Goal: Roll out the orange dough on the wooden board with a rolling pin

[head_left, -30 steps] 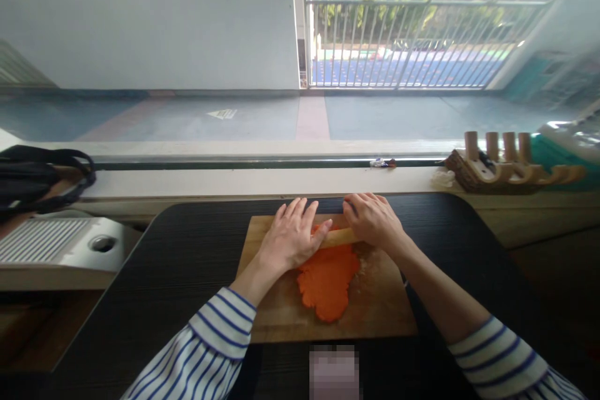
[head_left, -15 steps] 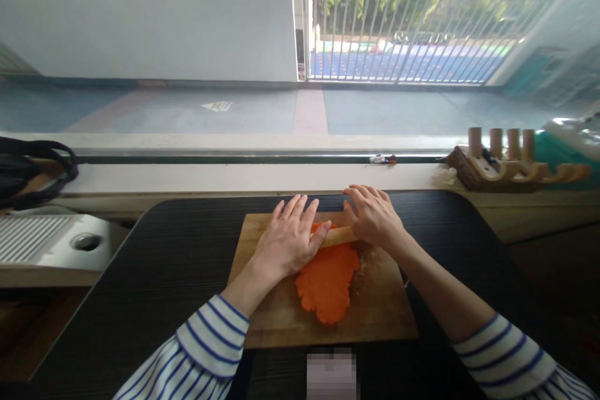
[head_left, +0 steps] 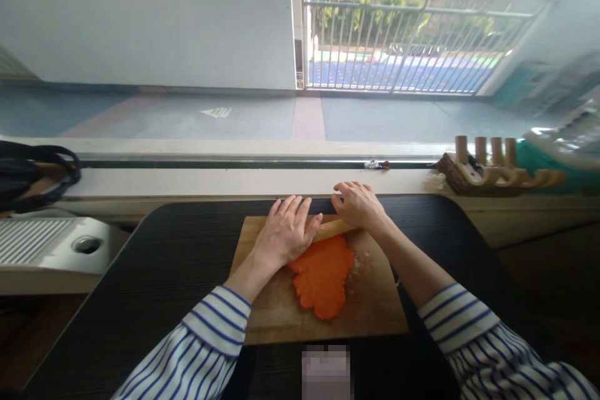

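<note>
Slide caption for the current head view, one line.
Left hand and right hand on a rolling pin at the far edge of flattened orange dough on a wooden board.

The hands (head_left: pixel 287 231) (head_left: pixel 360 205) hide both ends of the rolling pin (head_left: pixel 334 229).

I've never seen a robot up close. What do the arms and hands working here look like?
They're a person's. The left hand and right hand are bare, without gloves. Both sleeves are white with dark blue stripes, running around the broad cuffs and lengthwise on the loose, gathered fabric. No cables show.
</note>
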`<state>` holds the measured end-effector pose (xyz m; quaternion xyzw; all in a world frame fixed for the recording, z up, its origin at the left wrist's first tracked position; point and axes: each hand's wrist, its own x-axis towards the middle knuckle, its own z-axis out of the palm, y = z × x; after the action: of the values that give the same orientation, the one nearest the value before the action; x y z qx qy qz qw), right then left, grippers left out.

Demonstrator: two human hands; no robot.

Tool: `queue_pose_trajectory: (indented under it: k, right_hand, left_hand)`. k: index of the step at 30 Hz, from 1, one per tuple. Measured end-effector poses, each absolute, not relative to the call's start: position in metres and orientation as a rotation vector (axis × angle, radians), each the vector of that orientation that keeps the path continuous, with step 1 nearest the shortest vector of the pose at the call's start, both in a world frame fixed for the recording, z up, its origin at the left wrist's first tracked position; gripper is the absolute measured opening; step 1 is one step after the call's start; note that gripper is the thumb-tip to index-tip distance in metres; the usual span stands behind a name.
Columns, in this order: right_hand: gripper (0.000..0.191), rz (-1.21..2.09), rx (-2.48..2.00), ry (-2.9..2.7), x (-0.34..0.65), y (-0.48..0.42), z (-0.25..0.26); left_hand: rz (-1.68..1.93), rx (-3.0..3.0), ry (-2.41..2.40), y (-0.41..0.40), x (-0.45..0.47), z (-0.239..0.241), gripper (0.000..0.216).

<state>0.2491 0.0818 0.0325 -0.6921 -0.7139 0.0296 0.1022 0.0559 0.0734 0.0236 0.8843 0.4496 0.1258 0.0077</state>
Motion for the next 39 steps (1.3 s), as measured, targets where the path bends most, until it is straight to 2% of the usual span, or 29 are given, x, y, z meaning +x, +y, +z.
queue_pose_trajectory:
  k: [14, 18, 24, 32, 39]
  right_hand:
    - [0.033, -0.161, -1.910, -2.024, 0.245, -0.011, 0.018]
    - [0.033, -0.099, -1.727, -2.118, 0.257, -0.028, 0.013]
    - [0.028, -0.034, -1.533, -2.275, 0.281, -0.040, 0.011]
    - [0.029, 0.183, -1.404, -2.394, 0.284, -0.007, 0.037]
    - [0.030, 0.214, -1.361, -2.401, 0.275, 0.005, 0.021]
  left_hand:
    - [0.430, 2.889, 1.287, 0.025, 0.051, 0.023, 0.055]
    - [0.439, 2.859, 1.250, 0.020, 0.039, 0.025, 0.051]
    - [0.399, 2.802, 1.223, 0.003, 0.034, 0.039, 0.025]
    - [0.515, 2.716, 1.514, -0.020, 0.046, 0.038, 0.022]
    - [0.616, 2.772, 1.617, -0.015, 0.038, 0.014, 0.033]
